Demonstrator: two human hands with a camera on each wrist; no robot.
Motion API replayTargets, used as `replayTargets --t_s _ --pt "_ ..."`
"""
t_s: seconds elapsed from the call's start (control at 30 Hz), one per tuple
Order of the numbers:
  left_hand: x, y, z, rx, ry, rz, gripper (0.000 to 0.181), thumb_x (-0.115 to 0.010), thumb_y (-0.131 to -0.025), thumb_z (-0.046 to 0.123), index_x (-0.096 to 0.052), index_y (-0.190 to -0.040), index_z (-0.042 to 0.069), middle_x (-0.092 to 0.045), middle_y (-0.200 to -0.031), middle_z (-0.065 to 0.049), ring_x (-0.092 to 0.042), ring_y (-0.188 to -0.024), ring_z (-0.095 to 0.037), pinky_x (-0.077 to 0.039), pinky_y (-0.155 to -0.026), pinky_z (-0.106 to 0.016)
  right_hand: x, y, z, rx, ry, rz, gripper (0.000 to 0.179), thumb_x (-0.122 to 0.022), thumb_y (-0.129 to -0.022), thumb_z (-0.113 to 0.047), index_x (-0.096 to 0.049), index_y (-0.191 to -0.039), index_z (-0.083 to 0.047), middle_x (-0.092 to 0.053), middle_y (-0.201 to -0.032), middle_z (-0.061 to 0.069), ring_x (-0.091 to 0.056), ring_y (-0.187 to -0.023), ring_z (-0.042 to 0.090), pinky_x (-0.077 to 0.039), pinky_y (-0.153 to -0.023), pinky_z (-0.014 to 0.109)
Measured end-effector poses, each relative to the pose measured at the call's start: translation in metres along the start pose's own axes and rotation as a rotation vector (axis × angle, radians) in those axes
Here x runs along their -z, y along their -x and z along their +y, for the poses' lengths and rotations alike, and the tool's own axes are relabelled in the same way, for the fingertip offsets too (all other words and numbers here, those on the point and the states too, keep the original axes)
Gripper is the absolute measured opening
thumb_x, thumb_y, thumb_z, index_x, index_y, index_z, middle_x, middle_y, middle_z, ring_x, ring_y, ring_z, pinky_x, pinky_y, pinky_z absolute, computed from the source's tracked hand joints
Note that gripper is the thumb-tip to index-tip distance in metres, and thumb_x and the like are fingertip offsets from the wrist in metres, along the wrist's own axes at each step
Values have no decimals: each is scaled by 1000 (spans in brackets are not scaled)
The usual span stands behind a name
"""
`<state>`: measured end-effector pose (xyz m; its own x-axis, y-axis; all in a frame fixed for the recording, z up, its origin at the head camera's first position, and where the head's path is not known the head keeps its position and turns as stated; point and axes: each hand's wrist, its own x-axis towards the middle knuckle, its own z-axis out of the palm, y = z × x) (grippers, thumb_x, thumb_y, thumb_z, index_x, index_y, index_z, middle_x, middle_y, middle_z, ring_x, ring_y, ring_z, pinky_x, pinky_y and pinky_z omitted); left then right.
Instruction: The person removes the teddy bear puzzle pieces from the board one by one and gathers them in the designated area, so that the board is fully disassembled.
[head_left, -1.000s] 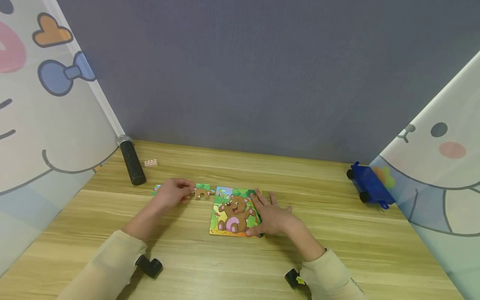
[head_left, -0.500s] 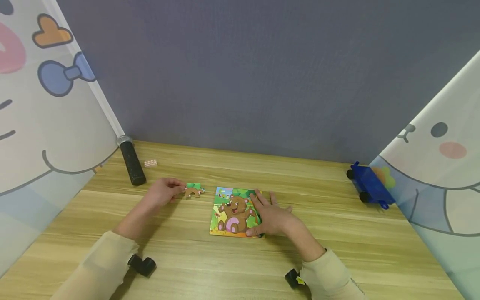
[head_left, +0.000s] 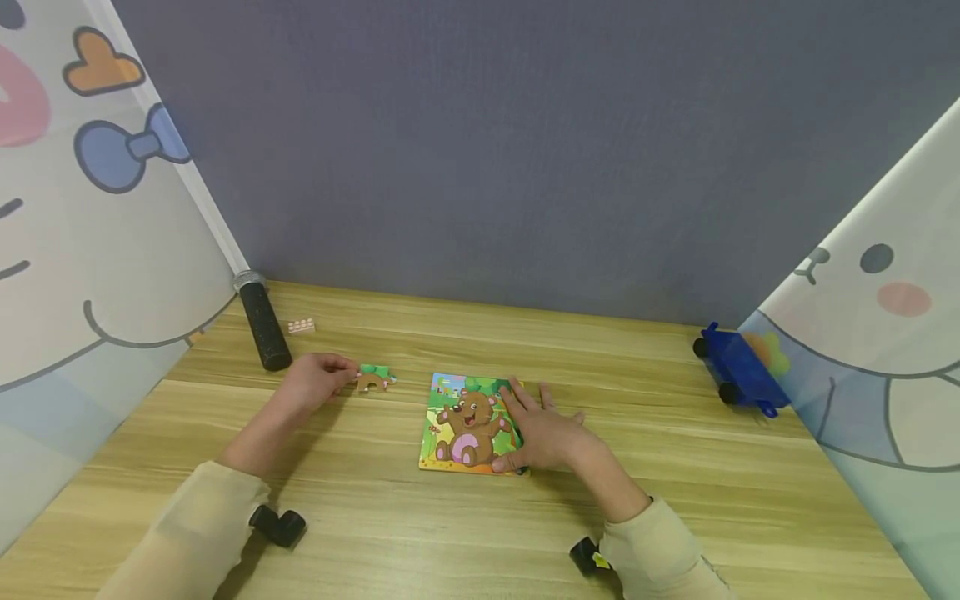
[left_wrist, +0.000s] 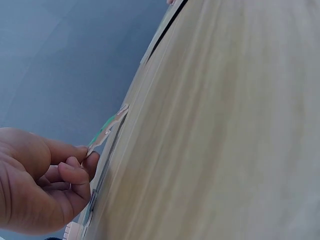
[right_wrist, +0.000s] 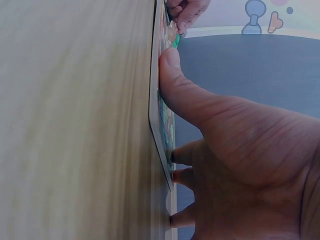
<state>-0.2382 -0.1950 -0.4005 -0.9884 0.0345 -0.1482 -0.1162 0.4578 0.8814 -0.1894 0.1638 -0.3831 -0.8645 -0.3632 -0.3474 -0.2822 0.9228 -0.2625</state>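
My left hand (head_left: 309, 385) pinches a jigsaw puzzle piece (head_left: 375, 378) by its left edge, between thumb and fingers. Green and brown are printed on the piece, and in the left wrist view its near edge (left_wrist: 106, 131) tilts a little above the table. Below that hand, another flat piece (left_wrist: 90, 207) lies on the table, hidden in the head view. To the right lies a square bear puzzle (head_left: 467, 427). Spread across its right side, my right hand (head_left: 547, 435) rests with fingers straight, thumb on the lower edge. The hand covers part of the puzzle's right side.
A black-handled microphone-like object (head_left: 264, 323) lies at the back left, beside a small pink toy brick (head_left: 302, 326). A blue wheeled toy (head_left: 742, 371) stands at the far right. A grey wall panel (head_left: 480, 158) borders the wooden table (head_left: 420, 542) behind.
My left hand has moved left with the puzzle piece, widening its distance from the bear puzzle. The other piece left of the hand has gone behind it. My right hand has stayed put.
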Motion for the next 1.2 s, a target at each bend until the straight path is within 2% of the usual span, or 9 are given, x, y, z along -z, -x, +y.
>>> replayTargets --t_s 0.3,0.63,0.83,1.03,1.2 --pt "5 1 -3 5 -33 11 22 -59 -102 7 -67 -115 -9 -60 -86 -6 -50 -68 -14 -46 -56 -27 0 0 0 -3 3 -3 113 -76 -81 -63 -14 -164 -19 0 -170 0 2 -150 47 -14 -91 90" --pt "9 2 -2 -1 -58 2 22 -58 -103 7 -67 -114 -9 -56 -76 -5 -46 -62 -12 -42 -52 -25 0 0 0 1 -8 -2 112 -76 -81 -62 -14 -164 -19 0 -170 1 2 -150 47 -13 -91 90" --pt "9 2 -2 -8 -59 11 21 -58 -102 8 -64 -116 -7 -61 -93 -11 -49 -67 -15 -46 -56 -27 0 1 1 -1 -8 -5 112 -76 -81 -62 -14 -164 -19 1 -170 1 2 -150 47 -13 -91 91" --pt "3 3 4 -54 -115 25 26 -59 -102 16 -65 -118 -4 -62 -107 -16 -51 -81 -20 -46 -63 -30 1 1 0 5 -3 -8 111 -75 -82 -62 -14 -164 -18 1 -170 2 2 -150 48 -13 -91 91" --pt "-9 5 12 -107 -99 -5 24 -62 -102 15 -66 -115 -4 -64 -103 -17 -57 -81 -22 -47 -62 -29 3 2 1 13 -26 -11 109 -74 -83 -60 -15 -164 -17 2 -169 6 3 -150 48 -11 -90 91"
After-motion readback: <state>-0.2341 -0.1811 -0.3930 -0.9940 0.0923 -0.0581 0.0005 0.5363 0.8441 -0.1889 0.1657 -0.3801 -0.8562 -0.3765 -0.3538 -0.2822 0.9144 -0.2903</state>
